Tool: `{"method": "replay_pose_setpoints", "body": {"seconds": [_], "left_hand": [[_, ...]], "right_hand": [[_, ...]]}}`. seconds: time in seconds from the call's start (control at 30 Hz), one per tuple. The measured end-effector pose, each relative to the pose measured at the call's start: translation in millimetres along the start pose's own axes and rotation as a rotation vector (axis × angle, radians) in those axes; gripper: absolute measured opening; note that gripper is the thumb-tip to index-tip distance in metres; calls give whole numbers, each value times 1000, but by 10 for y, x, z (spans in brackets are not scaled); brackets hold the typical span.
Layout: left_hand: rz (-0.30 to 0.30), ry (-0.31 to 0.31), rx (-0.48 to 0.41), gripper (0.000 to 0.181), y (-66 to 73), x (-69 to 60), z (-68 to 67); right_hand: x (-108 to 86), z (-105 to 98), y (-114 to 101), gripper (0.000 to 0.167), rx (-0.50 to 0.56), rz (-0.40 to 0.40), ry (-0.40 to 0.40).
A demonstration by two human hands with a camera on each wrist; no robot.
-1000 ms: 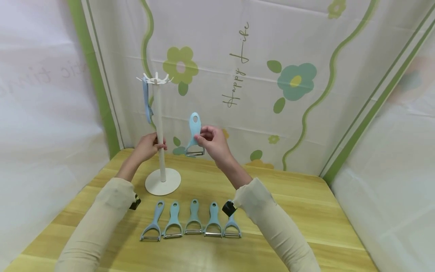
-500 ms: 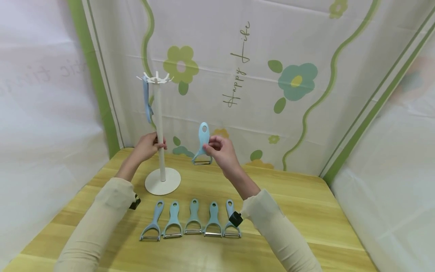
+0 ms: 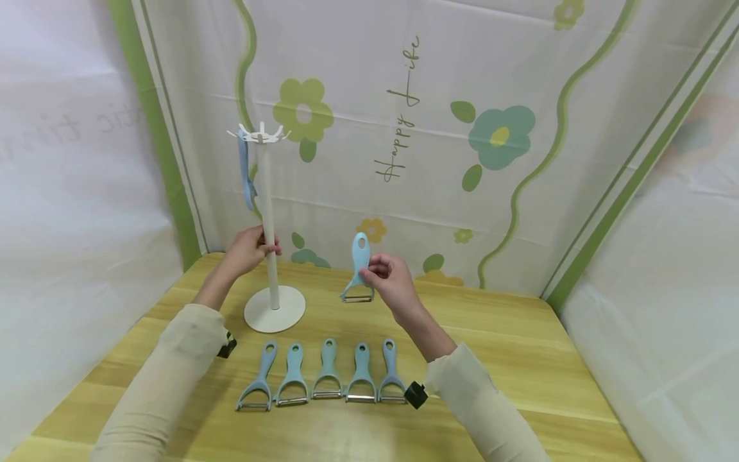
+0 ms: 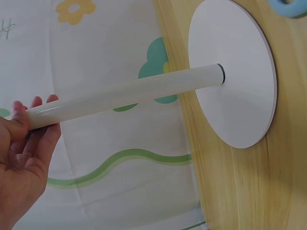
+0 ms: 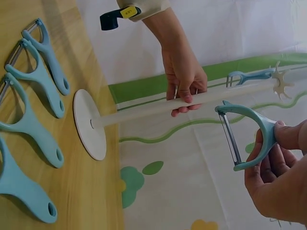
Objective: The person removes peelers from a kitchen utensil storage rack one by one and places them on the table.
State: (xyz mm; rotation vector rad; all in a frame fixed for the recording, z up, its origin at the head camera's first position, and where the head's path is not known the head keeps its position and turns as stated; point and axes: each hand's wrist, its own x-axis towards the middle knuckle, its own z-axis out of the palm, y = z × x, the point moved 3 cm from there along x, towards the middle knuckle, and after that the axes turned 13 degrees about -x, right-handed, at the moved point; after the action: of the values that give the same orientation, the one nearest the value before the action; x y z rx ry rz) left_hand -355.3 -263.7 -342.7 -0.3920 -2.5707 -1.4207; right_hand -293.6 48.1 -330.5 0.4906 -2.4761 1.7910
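Holding white stand (image 3: 268, 212) in left hand (image 3: 245, 251), light-blue peeler (image 3: 360, 256) in right hand (image 3: 395, 281).
Head view: left fingers (image 3: 278, 246) curled round the stand's pole (image 3: 266, 186), left of centre; right fingers (image 3: 379, 260) pinch the peeler by its handle (image 3: 358, 261) at mid-frame, blade (image 3: 358, 299) down, well apart from the stand. Second blue peeler (image 3: 244, 170) hangs off the hook ring (image 3: 260, 137), upper left. Five more peelers (image 3: 328, 362) in a row on the desk (image 3: 496, 346), lower centre, handles toward top of frame. Left wrist view: left fingers on the pole at left edge; round base (image 4: 240, 105) on the desk, upper right. Right wrist view: pinched peeler at right, blade facing left; hung one upper right by the hook ring; four of the row along left edge.
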Motion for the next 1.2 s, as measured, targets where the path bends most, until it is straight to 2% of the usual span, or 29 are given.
{"method": "replay_pose_setpoints", "body": {"seconds": [0.27, 0.47, 0.83, 1.2], "left_hand": [[12, 2, 18, 10, 13, -2, -3], [21, 7, 8, 10, 7, 10, 1], [28, 10, 2, 8, -46, 10, -2], [38, 14, 1, 8, -41, 7, -4]], "right_hand": [[-137, -91, 274, 15, -11, 78, -1], [-222, -146, 456, 13, -20, 105, 7], [-355, -204, 672, 15, -46, 133, -8], [-520, -248, 913, 12, -57, 223, -5]]}}
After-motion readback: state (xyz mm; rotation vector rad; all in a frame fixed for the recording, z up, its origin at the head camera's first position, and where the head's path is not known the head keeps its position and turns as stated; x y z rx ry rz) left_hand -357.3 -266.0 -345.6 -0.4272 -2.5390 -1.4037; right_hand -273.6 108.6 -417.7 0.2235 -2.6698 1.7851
